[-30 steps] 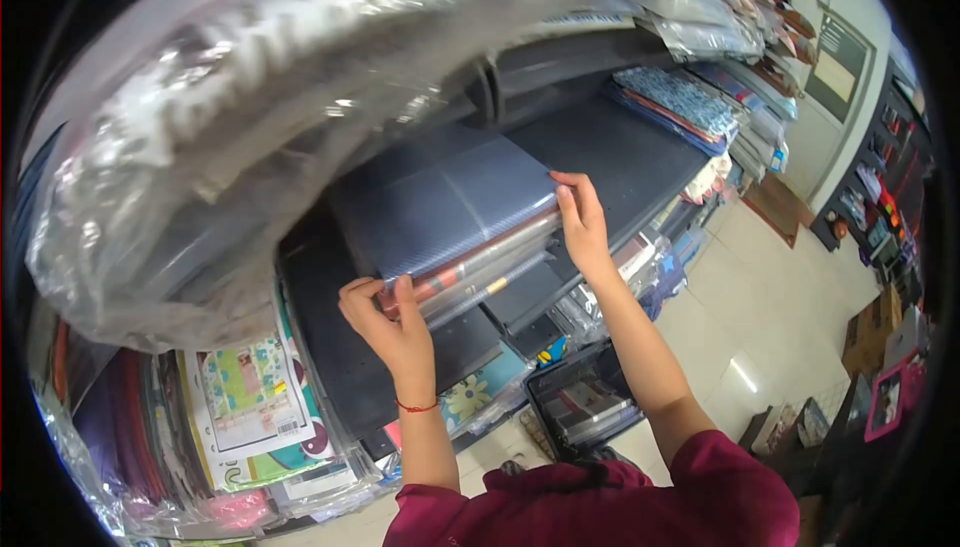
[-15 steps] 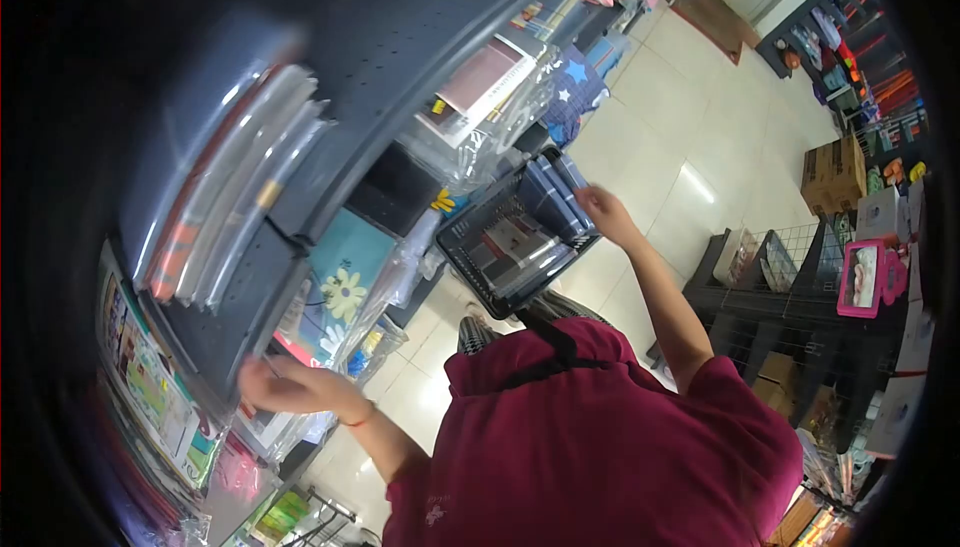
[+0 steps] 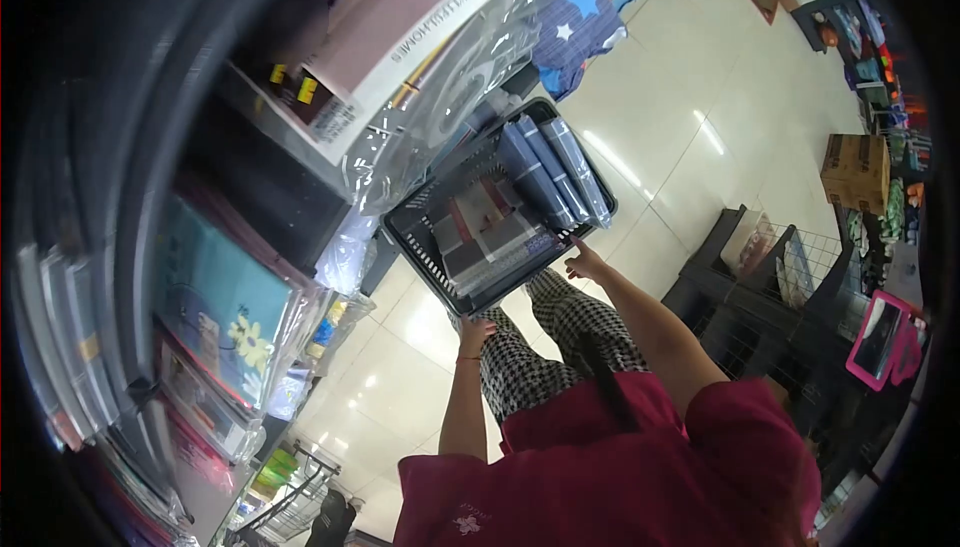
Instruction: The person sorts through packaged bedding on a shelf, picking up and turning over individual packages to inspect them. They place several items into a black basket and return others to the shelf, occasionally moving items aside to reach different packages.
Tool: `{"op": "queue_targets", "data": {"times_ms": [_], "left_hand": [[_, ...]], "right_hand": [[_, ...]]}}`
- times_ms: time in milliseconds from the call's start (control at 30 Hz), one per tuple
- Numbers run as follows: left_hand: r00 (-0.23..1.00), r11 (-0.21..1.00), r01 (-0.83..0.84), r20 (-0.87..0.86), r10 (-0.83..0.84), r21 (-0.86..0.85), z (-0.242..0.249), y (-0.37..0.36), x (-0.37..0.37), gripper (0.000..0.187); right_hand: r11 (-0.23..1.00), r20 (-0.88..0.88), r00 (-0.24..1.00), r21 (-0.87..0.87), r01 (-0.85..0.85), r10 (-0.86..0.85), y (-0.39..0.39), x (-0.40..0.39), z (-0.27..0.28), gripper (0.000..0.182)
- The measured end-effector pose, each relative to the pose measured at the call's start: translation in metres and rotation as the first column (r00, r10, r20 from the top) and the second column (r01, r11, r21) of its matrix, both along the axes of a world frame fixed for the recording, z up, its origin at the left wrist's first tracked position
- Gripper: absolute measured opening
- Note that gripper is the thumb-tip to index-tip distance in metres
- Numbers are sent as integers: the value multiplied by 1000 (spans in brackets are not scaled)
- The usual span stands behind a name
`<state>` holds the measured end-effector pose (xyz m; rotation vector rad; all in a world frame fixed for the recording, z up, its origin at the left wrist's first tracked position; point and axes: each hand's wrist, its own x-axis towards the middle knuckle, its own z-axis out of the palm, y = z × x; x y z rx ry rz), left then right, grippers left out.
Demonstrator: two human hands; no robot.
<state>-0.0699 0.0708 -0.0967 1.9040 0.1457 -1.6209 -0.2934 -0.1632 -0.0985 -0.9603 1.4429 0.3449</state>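
A black plastic basket [image 3: 465,292] is in front of my legs, tilted in view. Blue plastic-wrapped packages [image 3: 548,172] stand along its right side, and a grey and dark red wrapped package [image 3: 488,232] lies in the rest of it. My left hand [image 3: 475,334] is at the basket's near left corner, fingers closed at the rim; what they grip is hidden. At the near right rim is my right hand [image 3: 583,261], its index finger stretched toward the edge and its fingers apart, holding nothing visible.
Shelves at the left hold a teal flowered package [image 3: 225,302] and a large wrapped package labelled in print [image 3: 400,27]. On the right are a black wire rack [image 3: 740,317], a pink-framed item [image 3: 880,340] and a cardboard box [image 3: 855,173]. Tiled floor [image 3: 690,107] lies beyond the basket.
My left hand has moved from the shelf at the left to the basket's near corner. My right hand has shifted down along the rim, off the blue packages. The view has moved closer to the shelf.
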Motion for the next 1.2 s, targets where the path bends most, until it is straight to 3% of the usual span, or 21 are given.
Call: {"op": "queue_targets", "data": {"times_ms": [33,100,133,267,300,400,433,533,600,667,700,733,767,867,933,1000,1033,1067,1100,1167,1200], "left_hand": [[1000,997,-20,-7,21,72,-4,-7,-3,63],[985,988,-153,-86,151,-17,-32,-10,-11,60],[989,988,-149,-8,149,-29,-35,-11,-17,53],[968,985,-110,211,137,-136,0,-33,-19,36],[926,988,-41,367,92,-146,18,-39,-15,24],[806,994,104,588,-67,-30,93,-58,6,26],[612,972,237,778,-145,-5,99,-50,11,31],[575,950,311,801,-164,-28,166,-50,21,28],[601,950,265,799,-29,-165,221,-58,25,28],[588,909,232,794,153,-347,269,-63,31,30],[603,879,195,760,242,-435,302,-69,34,29],[617,836,159,714,331,-525,336,-75,37,29],[577,759,247,720,385,-603,364,-77,45,29],[556,444,440,625,548,-781,441,-82,58,32],[595,231,533,554,582,-814,486,-78,64,32],[724,-152,509,326,608,-847,515,-73,68,30],[713,-319,585,285,640,-746,524,-71,77,29],[675,-386,612,201,710,-690,529,-65,79,29],[629,-438,645,110,770,-626,535,-59,81,29],[415,-341,811,56,908,-476,558,-47,102,29],[333,-272,861,70,940,-430,566,-39,117,30]], "right_hand": [[999,-14,999,20,50,-50,-1,1,-8,77],[984,75,984,84,156,-162,0,8,-14,79],[971,116,968,116,209,-222,1,12,-13,80],[981,224,957,-15,194,-186,10,15,-19,66],[971,269,960,-197,133,-77,15,14,-12,54],[876,268,963,-460,145,-19,22,16,13,45],[880,223,974,-451,146,-47,25,14,23,38],[851,405,879,-340,399,-251,24,30,108,31],[858,235,960,-451,246,-152,10,47,190,26],[768,376,920,-555,320,-111,8,42,228,27],[721,227,974,-672,170,-18,7,33,252,26],[659,304,953,-714,236,-12,8,30,283,21],[701,474,865,-561,440,-164,13,36,338,20],[418,588,770,-652,633,-249,41,29,433,18],[-22,552,751,-810,585,-362,62,36,482,22],[-311,750,645,-654,690,-147,75,54,527,29],[-391,808,588,-552,736,-32,81,50,529,36],[-388,801,596,-565,728,-47,91,57,547,34],[-475,787,614,-564,675,-62,94,79,564,31],[-663,533,845,-652,368,-55,92,102,575,25],[-628,578,810,-593,504,104,85,112,567,23]]}}
